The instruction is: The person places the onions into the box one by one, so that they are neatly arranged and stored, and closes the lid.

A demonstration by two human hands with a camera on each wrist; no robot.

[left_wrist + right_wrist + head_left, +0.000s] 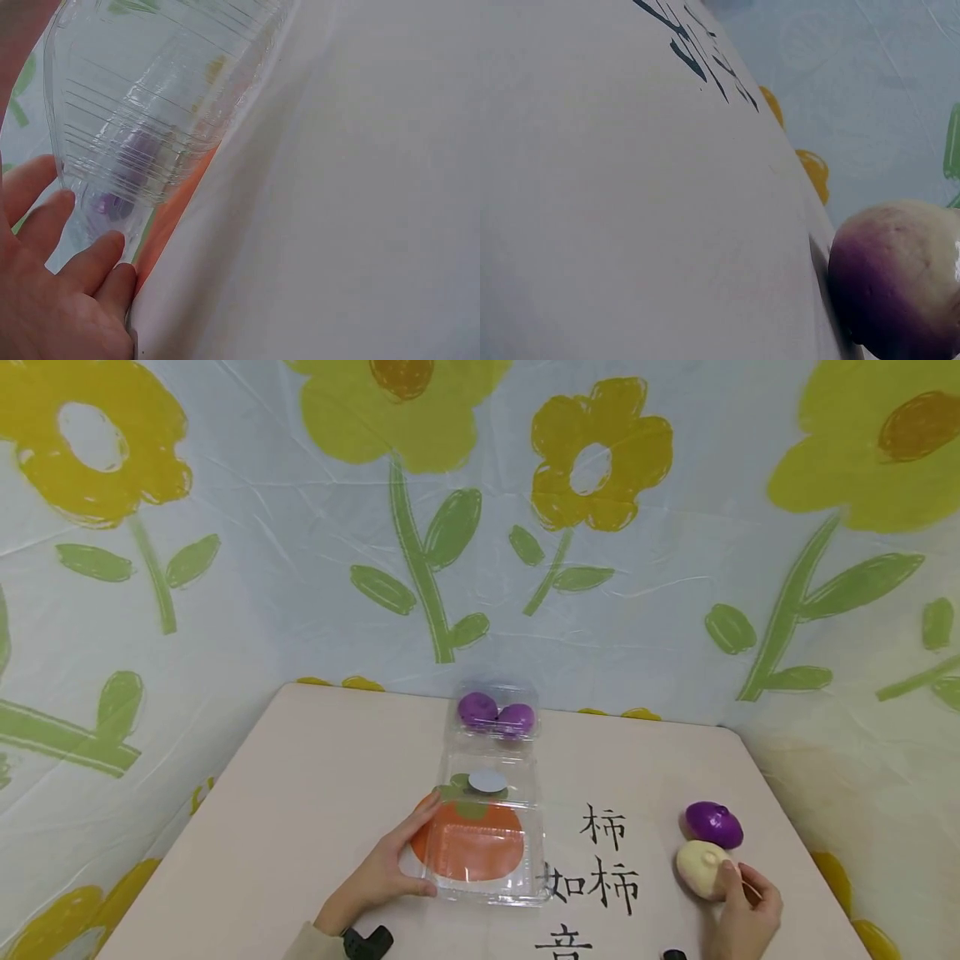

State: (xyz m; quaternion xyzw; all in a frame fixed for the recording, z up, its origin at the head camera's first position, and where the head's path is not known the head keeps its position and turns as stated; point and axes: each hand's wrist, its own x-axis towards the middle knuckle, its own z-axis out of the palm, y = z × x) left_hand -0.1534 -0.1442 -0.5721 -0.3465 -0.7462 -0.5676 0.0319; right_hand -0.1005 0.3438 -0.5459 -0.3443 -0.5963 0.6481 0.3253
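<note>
On the right of the table my right hand (750, 910) holds a cream turnip-like vegetable (699, 868), with thumb and fingers at its near right side. Touching it from behind is a glossy purple one (712, 824) with a small pointed tip. The right wrist view shows a round purple-and-cream vegetable (896, 277) but no fingers. My left hand (390, 864) rests along the left side of a clear plastic box (487, 893), thumb near its front corner. Relaxed fingers (97, 262) lie against the plastic in the left wrist view.
Behind the near box, more clear plastic stretches to the back edge, where a compartment holds two purple balls (516, 719). An orange persimmon print (480, 852) shows through the box. Black characters (603, 827) mark the tabletop (337, 760). A flower-patterned cloth (285, 527) stands behind.
</note>
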